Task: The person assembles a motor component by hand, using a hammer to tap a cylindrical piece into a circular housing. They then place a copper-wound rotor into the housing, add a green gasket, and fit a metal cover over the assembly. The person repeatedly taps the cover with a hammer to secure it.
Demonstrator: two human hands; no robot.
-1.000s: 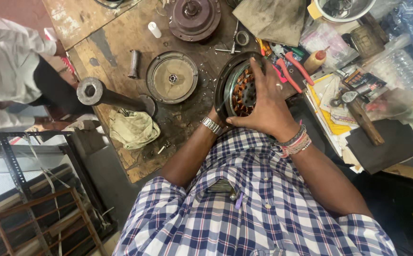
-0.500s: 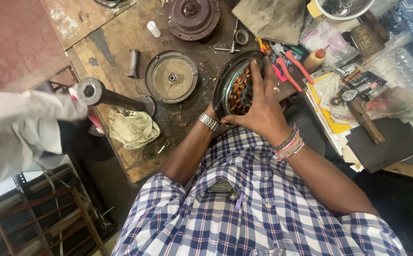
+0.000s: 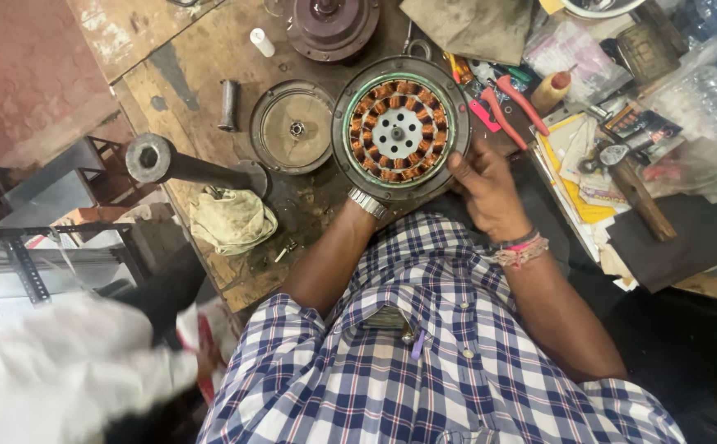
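Both forearms reach forward, elbows bent. The right hand (image 3: 486, 185) is curled, thumb pointing forward and fingers gripping, with 2 thread bands at the wrist. The left hand is hidden; only its watch-banded wrist shows.

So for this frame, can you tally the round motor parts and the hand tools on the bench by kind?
Stator with copper windings, gripped at its rim by the right hand; the left hand is hidden under it: 1
Flat round cover: 1
Dark domed housing: 1
Red-handled pliers: 1
Wooden-handled hammer: 1
Total: 5
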